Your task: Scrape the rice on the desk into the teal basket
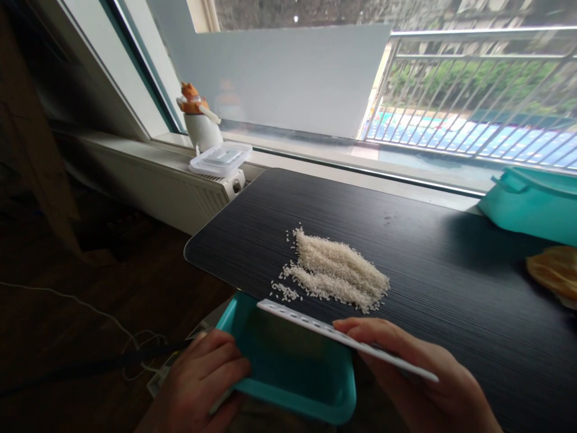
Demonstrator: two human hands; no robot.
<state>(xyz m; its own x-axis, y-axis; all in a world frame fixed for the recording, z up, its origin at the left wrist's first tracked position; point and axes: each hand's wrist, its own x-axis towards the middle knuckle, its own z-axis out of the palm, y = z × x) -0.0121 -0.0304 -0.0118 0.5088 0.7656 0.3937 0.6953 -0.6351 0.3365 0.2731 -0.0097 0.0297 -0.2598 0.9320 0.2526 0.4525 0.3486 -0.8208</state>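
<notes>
A pile of white rice (338, 270) lies spread in ridges on the black tabletop (243, 222), with loose grains at its left end. My left hand (202, 379) grips the left rim of a teal plastic tub (293, 397), which is held just below the table's front edge. Inside the tub it is dark, and its contents are hard to make out. My right hand (406, 355) pinches a long flat white strip with a row of holes (306, 322). The strip lies across the tub's far rim, between the tub and the rice.
Another teal container (532, 204) stands at the table's right back, near a yellowish-brown object (554, 273). By the window, a radiator (180, 186) carries a clear plastic box (220, 158) and a white pot-shaped object with an orange figure (201, 123). A white cable (76, 297) trails at left.
</notes>
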